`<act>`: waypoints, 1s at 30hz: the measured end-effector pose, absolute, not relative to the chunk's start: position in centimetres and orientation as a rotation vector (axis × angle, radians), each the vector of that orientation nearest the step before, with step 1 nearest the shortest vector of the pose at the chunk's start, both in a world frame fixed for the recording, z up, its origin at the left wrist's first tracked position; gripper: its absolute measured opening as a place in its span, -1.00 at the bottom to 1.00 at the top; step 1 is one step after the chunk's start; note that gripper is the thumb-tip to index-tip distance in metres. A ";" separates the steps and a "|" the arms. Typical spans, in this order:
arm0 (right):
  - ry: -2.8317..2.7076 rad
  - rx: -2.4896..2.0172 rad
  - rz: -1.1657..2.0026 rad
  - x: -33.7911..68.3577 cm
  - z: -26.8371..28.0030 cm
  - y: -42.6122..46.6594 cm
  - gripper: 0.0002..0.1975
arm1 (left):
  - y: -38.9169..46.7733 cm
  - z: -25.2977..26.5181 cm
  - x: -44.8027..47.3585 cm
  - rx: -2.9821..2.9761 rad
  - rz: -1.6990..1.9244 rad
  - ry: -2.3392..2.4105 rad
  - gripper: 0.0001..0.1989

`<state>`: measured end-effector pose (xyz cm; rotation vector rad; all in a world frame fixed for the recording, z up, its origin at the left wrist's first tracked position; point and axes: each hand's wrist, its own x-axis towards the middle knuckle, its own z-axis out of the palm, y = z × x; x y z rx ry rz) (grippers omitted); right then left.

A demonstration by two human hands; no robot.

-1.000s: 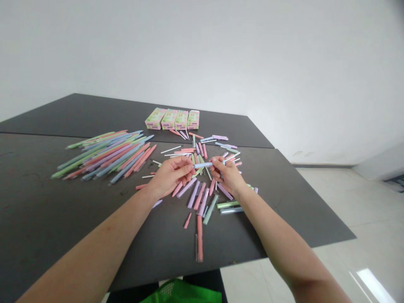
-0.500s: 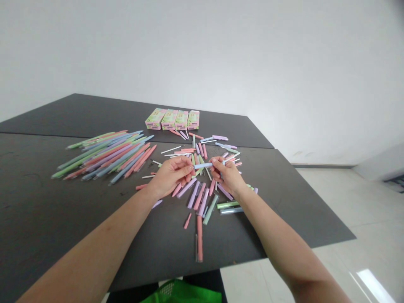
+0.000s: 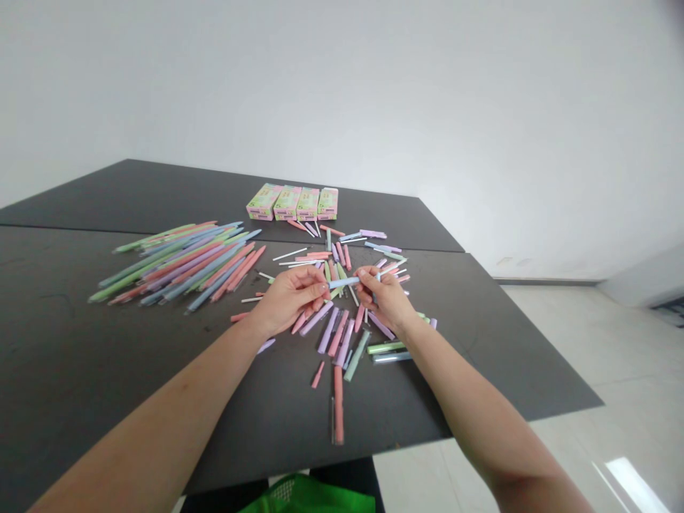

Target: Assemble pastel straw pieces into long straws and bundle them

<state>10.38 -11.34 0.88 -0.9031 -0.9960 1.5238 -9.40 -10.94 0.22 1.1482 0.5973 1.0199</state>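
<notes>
A light blue pen barrel [image 3: 343,283] lies level between my two hands. My left hand [image 3: 293,293] pinches its left end between thumb and fingertips. The other end is in the closed fingers of my right hand [image 3: 383,293], where a second small light blue piece [image 3: 378,278] also shows; its shape is partly hidden. Under and around both hands, loose pen parts are scattered: purple barrels [image 3: 328,330], green barrels [image 3: 357,355], pink pieces and thin white refills [image 3: 289,254]. Nearest me lies a pink pen part [image 3: 338,406] with a clear clip.
A pile of pens [image 3: 182,263] in pink, green, blue and purple lies to the left on the dark table [image 3: 96,377]. Several small printed boxes [image 3: 286,203] stand in a row at the back. Behind the table is a white wall [image 3: 342,92].
</notes>
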 end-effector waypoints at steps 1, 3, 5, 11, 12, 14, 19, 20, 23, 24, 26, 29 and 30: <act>-0.994 -0.905 1.525 10.4 0.9 -11.4 -0.68 | -10.9 0.1 -9.4 1.155 1.033 0.597 -0.80; -0.992 -0.908 1.529 10.3 0.9 -11.4 -0.69 | -10.9 0.0 -9.3 1.167 1.055 0.596 -0.81; -0.992 -0.905 1.532 10.3 0.9 -11.4 -0.69 | -10.9 -0.2 -9.2 1.176 1.063 0.597 -0.82; -1.002 -0.891 1.535 10.2 0.7 -11.4 -0.70 | -10.9 -0.2 -9.2 1.173 1.057 0.608 -0.80; -1.006 -0.890 1.536 10.2 0.7 -11.4 -0.70 | -10.9 -0.2 -9.2 1.169 1.050 0.606 -0.79; -1.013 -0.884 1.541 10.2 0.6 -11.3 -0.71 | -10.9 -0.1 -9.2 1.161 1.039 0.600 -0.78; -1.019 -0.870 1.553 10.1 0.4 -11.3 -0.71 | -10.9 -0.3 -9.3 1.158 1.014 0.607 -0.76; -1.019 -0.868 1.555 10.1 0.4 -11.3 -0.71 | -10.9 -0.4 -9.3 1.160 1.007 0.608 -0.76; -1.015 -0.866 1.569 10.1 0.4 -11.3 -0.71 | -10.8 -0.5 -9.3 1.150 0.999 0.596 -0.77; -1.011 -0.865 1.575 10.1 0.4 -11.3 -0.71 | -10.8 -0.4 -9.3 1.137 1.006 0.590 -0.77; -1.002 -0.861 1.589 10.0 0.3 -11.3 -0.72 | -10.9 -0.2 -9.3 1.108 1.023 0.578 -0.76; -1.000 -0.846 1.615 9.9 0.2 -11.4 -0.73 | -11.0 0.1 -9.2 1.087 1.040 0.562 -0.73; -1.003 -0.844 1.623 9.8 0.2 -11.4 -0.73 | -11.0 0.1 -9.2 1.088 1.041 0.557 -0.72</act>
